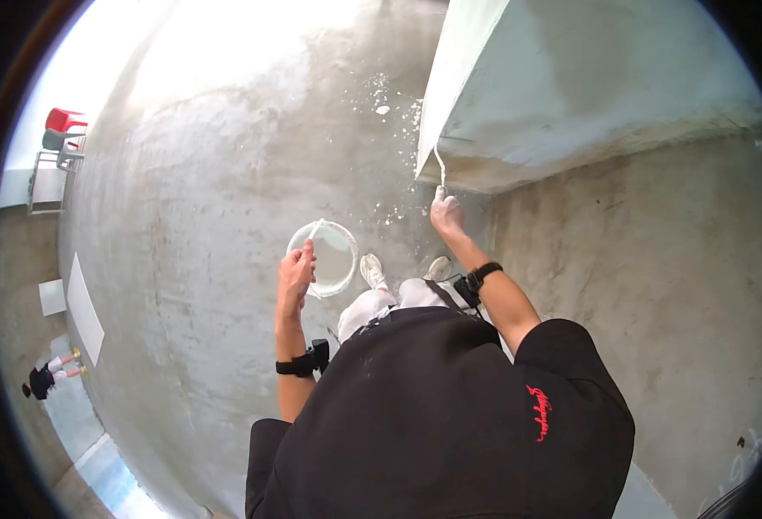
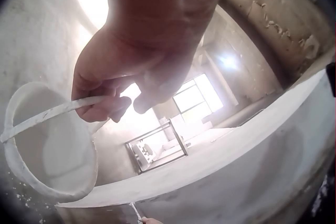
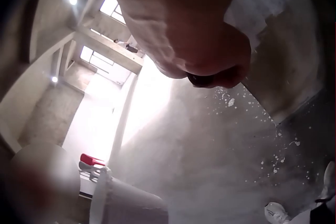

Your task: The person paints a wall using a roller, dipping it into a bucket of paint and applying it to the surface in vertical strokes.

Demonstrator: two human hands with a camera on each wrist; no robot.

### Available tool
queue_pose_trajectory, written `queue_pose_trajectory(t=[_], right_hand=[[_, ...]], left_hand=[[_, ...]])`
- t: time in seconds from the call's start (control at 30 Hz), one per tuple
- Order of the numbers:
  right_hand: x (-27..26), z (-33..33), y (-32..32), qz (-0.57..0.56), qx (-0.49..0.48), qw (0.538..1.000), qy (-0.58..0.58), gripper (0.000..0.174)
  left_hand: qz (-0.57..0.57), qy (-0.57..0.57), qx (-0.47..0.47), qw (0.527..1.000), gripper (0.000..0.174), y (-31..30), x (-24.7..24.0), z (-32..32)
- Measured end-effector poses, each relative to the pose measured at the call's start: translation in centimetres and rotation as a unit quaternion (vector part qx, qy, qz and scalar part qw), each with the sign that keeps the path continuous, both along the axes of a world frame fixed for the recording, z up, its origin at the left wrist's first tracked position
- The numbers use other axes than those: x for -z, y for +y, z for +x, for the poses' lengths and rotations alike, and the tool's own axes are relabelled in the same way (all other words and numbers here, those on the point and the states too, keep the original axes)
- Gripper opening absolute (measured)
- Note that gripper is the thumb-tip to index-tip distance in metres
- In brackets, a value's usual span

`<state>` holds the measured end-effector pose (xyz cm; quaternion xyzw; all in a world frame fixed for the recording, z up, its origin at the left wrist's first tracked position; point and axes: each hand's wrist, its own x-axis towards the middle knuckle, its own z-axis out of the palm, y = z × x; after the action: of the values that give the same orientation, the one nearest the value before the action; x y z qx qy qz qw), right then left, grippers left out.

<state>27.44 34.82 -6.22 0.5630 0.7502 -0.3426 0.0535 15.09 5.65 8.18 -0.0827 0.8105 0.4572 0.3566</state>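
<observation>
My left hand (image 1: 296,272) grips the handle (image 2: 50,116) of a white bucket (image 1: 352,251), which hangs below it in front of my shoes. Pale liquid shows inside the bucket, and dried white smears coat its rim. Out in front on the right, my right hand (image 1: 448,214) holds a thin, bent, white-coated tool (image 1: 440,164) by its lower end. The tool's upper end overlaps the bottom corner of a white-painted wall (image 1: 459,69); what head it carries cannot be told. In the right wrist view the curled fingers (image 3: 220,77) hide the tool.
White splatters (image 1: 382,110) dot the concrete floor (image 1: 199,173) near the wall corner. Red and grey chairs (image 1: 62,138) stand far left. Pale boards (image 1: 85,307) lie on the left, near another person (image 1: 48,376). A bare concrete surface (image 1: 606,259) spreads to my right.
</observation>
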Motion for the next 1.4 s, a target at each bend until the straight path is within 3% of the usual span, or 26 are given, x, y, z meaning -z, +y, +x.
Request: queue_pose_trajectory(t=[0.17,0.27,0.5,0.57,0.67,0.7,0.73,0.8,0.87,1.0,1.2,1.4], right_hand=[[-5.0,1.6,-0.6,0.058,0.019,0.996,0.062,0.064],[-5.0,1.6,-0.3,0.053,0.006,0.997,0.054,0.064],[2.2,0.2,0.6,0.009,0.011,1.000,-0.008,0.064],[2.9,0.3,1.2,-0.010,-0.058,0.998,-0.028,0.061],[3.0,0.3,0.7,-0.011,0.003,0.999,-0.047,0.057],[2.6,1.0,0.4,-0.013,-0.005,0.998,-0.053,0.057],[2.0,1.8,0.0,0.053,-0.038,0.998,-0.004,0.055],[-1.2,3.2,-0.4,0.112,-0.077,0.990,0.039,0.054],[-6.8,3.8,-0.3,-0.108,0.094,0.969,0.202,0.049],[-15.7,5.0,-1.2,-0.185,0.171,0.899,0.359,0.041],[-23.0,7.1,-1.6,-0.126,0.144,0.866,0.461,0.037],[-29.0,9.1,-2.1,-0.077,0.132,0.863,0.482,0.033]], left_hand=[[-0.007,-0.003,0.019,1.000,0.052,-0.3,0.8,-0.3],[-0.027,-0.003,0.024,0.999,0.052,-0.5,1.2,-0.1],[-0.009,0.000,-0.002,1.000,0.049,-1.1,1.8,-0.1],[0.010,0.003,-0.008,1.000,0.049,-1.0,1.5,0.0],[0.000,0.018,0.007,1.000,0.049,-1.1,2.3,-0.3],[-0.004,0.013,-0.001,1.000,0.049,-1.1,2.2,-0.3],[0.000,0.019,0.010,1.000,0.048,-1.2,2.5,-0.5],[0.000,0.016,0.016,1.000,0.047,-0.9,1.8,-0.3],[0.013,-0.001,0.029,0.999,0.048,-0.4,1.1,-0.5],[0.017,0.006,0.049,0.999,0.049,-0.2,0.9,-0.7],[0.007,-0.003,0.085,0.996,0.049,0.1,0.1,-1.2],[0.030,0.009,0.114,0.993,0.050,0.8,-1.3,-1.2]])
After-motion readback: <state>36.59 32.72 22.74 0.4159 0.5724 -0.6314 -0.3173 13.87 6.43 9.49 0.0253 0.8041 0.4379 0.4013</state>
